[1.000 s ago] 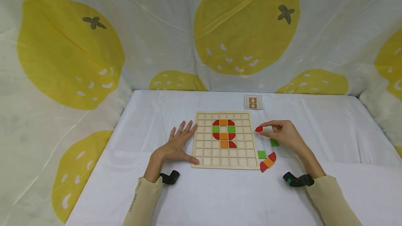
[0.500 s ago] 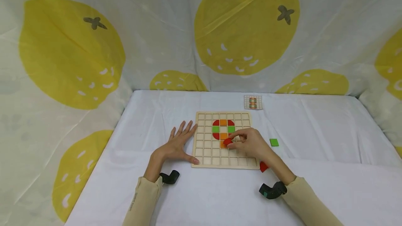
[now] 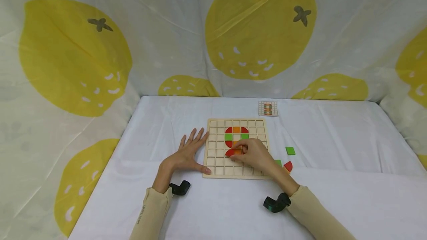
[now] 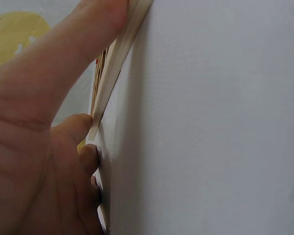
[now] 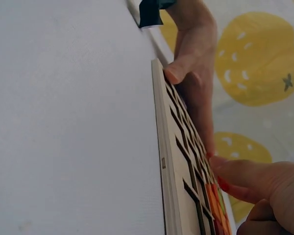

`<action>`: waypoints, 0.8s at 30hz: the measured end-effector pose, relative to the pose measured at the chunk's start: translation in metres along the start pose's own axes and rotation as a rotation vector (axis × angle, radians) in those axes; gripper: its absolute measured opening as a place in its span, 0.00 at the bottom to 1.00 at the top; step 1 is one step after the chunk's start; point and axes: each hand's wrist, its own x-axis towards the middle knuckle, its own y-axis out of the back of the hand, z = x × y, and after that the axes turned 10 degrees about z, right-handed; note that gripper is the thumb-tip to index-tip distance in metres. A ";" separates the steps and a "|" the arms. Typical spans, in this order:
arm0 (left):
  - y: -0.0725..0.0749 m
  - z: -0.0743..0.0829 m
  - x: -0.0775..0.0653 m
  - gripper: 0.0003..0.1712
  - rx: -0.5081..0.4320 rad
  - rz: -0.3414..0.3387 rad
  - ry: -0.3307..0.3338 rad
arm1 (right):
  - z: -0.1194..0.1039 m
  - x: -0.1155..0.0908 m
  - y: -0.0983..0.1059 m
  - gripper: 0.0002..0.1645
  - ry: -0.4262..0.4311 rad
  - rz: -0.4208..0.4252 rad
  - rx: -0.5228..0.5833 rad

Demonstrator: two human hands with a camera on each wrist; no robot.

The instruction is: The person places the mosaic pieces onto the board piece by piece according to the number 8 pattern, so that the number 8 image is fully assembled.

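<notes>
In the head view a square wooden grid board (image 3: 220,161) lies on the white cloth, bearing red, orange and green tiles. Spread at its left edge is my left hand (image 3: 185,157), thumb on the near left corner and fingertips by the side. My right hand (image 3: 256,155) reaches over the board and pinches a red quarter-circle tile (image 3: 229,153) between thumb and finger, at the cell left of the lower orange square (image 3: 238,151). This hand hides some tiles on the right of the pattern. In the right wrist view the thumb (image 5: 240,171) presses close over the board.
Behind the board lies a small pattern card (image 3: 268,109). To the right are a green square (image 3: 290,151), another green tile (image 3: 278,162) and a red quarter-circle (image 3: 288,166), partly hidden by the right forearm. A lemon-print curtain (image 3: 150,47) stands behind the table.
My right hand has brought the red quarter-circle tile from right of the board leftward over the grid, to the left side of the lower orange square. The left hand has stayed put.
</notes>
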 end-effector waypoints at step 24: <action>-0.001 -0.001 -0.001 0.79 0.000 0.005 0.005 | 0.002 0.000 -0.008 0.17 0.040 0.015 -0.016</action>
